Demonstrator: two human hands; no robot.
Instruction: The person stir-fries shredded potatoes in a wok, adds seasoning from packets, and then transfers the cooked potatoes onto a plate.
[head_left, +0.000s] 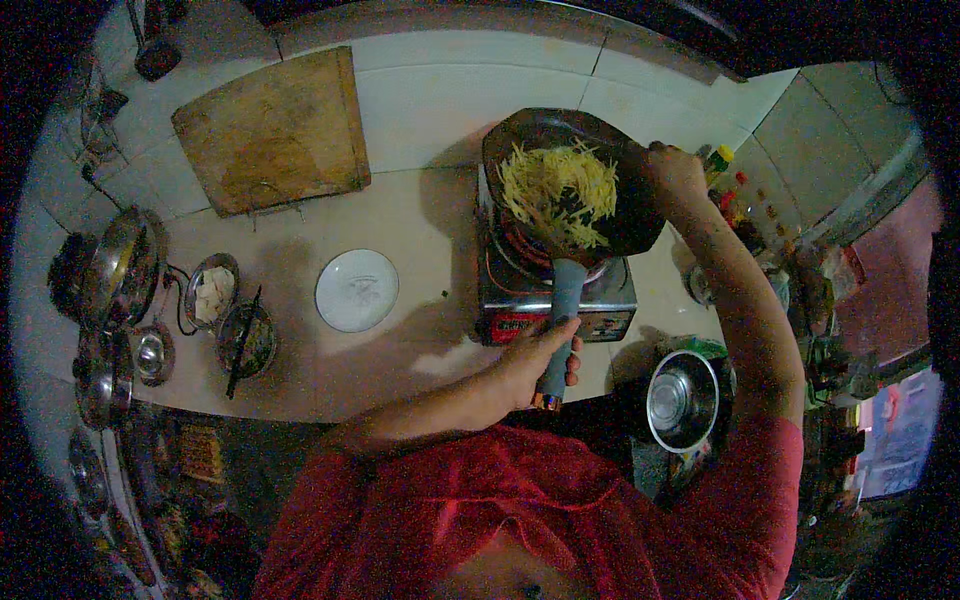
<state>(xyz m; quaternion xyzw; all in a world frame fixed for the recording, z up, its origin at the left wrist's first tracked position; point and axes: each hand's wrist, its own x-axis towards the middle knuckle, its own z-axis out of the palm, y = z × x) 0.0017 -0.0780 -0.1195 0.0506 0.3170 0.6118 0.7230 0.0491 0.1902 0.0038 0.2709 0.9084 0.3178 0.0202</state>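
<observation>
A dark frying pan (634, 217) is over the portable cooker (555, 307), whose ring shows partly beneath the near side. Pale yellow shredded strips (555, 187), perhaps potato, lie inside the pan in a loose ring. My left hand (544, 364) is wrapped around the pan's grey handle (568, 292). At the pan's far right side is my right hand (675, 176), fingers curled. Dark shadow hides whether it grips the rim or a dark utensil there. A white plate (357, 291) lies on the counter, left of the cooker.
A wooden cutting board (274, 135) leans on the tiled wall. Several metal bowls stand at left, one with chopsticks (244, 345) across it and one with white pieces (215, 292). A steel basin (682, 401) sits near my right elbow. Bottles (720, 159) stand behind my right forearm.
</observation>
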